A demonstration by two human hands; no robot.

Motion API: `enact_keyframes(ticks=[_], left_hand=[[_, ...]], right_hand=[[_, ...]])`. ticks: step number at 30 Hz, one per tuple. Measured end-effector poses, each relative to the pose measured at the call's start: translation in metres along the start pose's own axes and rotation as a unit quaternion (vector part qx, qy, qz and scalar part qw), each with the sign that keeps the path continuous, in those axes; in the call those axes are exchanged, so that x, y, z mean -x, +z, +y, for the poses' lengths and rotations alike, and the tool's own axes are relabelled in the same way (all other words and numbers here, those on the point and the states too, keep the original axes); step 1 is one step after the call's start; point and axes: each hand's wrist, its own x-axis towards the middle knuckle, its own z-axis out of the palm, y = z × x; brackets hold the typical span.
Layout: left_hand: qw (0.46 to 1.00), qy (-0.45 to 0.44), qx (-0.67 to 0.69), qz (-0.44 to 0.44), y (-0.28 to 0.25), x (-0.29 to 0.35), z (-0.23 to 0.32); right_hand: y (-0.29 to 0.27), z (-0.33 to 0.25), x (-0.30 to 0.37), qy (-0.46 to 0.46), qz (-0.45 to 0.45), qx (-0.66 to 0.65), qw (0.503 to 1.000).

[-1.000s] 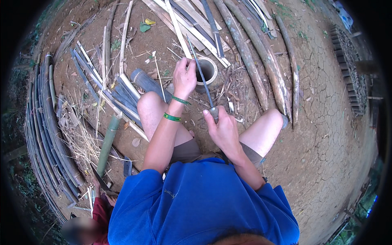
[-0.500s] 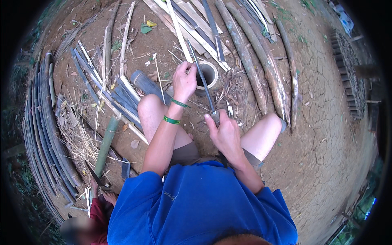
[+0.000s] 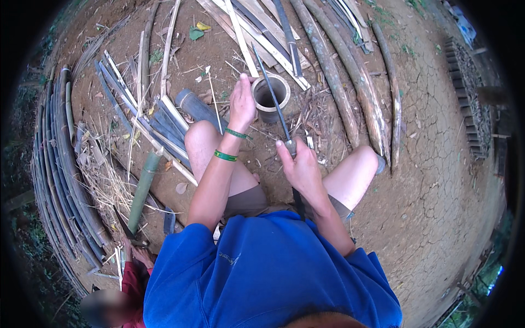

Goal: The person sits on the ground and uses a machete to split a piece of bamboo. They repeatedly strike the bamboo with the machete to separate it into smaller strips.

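Observation:
I squat on bare earth over a short upright bamboo tube [image 3: 272, 97]. My left hand [image 3: 242, 104] rests on the tube's left rim, fingers closed on its wall. My right hand [image 3: 298, 163] grips the handle of a long dark blade [image 3: 271, 93], which slants up and left across the tube's open mouth. Two green bands circle my left wrist.
Split bamboo strips [image 3: 147, 120] lie fanned at the left, with a green bamboo piece [image 3: 143, 186] beside them. Long poles [image 3: 339, 76] lie at the top right. Curved slats [image 3: 54, 164] are stacked along the far left. Another person's hand [image 3: 143, 256] shows at the lower left.
My right hand and the blade have shifted slightly toward me. The left hand stays on the tube.

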Motion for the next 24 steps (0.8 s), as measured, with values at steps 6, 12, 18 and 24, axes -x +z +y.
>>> enact_keyframes(ticks=[6,12,18,24], left_hand=[[0.998,0.031,-0.031,0.035,0.0058,0.0037,0.002],[0.999,0.013,-0.04,0.031,0.0059,0.0041,-0.0003],[0.999,0.015,-0.01,0.029,0.0071,0.0053,-0.0029],[1.0,0.005,0.006,0.011,0.0046,0.0076,0.0034]], right_hand=[[0.0035,-0.0024,0.0008,0.006,0.007,-0.013,1.0],[0.0047,-0.0045,0.0008,0.015,0.005,-0.01,1.0],[0.0073,-0.0033,0.0016,0.02,0.007,-0.018,1.0],[0.0064,-0.0058,0.0027,0.029,0.007,-0.008,1.0]])
